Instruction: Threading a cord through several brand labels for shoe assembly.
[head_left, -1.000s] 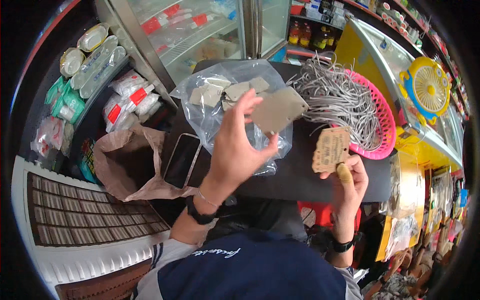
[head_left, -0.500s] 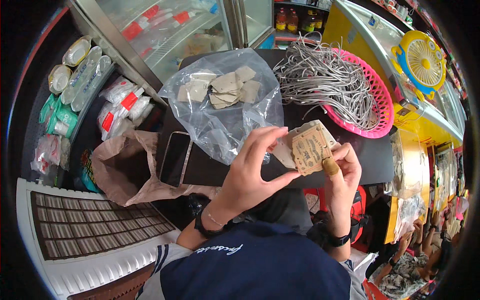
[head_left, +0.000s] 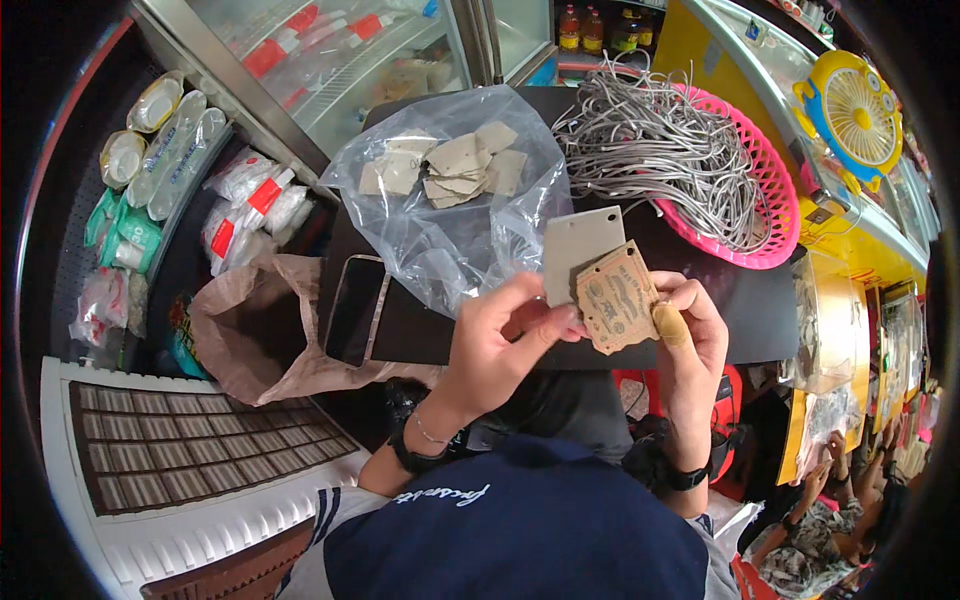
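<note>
My left hand (head_left: 492,350) pinches a plain grey cardboard tag (head_left: 578,248) with a small hole near its top corner. My right hand (head_left: 692,325) grips a brown printed cardboard tag (head_left: 617,302) with a notched edge; a tan covering wraps the thumb tip. The two tags overlap at the middle, the printed one in front, above the near edge of a black table (head_left: 740,330). Beyond my left hand, a clear plastic bag (head_left: 415,245) lies spread out, with a loose pile of grey cardboard tags (head_left: 460,165) on it.
A pink basket (head_left: 783,205) heaped with grey cords (head_left: 655,150) stands at the far right of the table. A phone (head_left: 357,310) and a brown bag (head_left: 235,335) lie left. Around are a glass-door fridge (head_left: 400,50), a yellow fan (head_left: 858,120) and other people's hands (head_left: 835,455) lower right.
The grey tag has come out from behind the printed one and now stands upright to its left. My left fingers have closed onto it from a wider spread.
</note>
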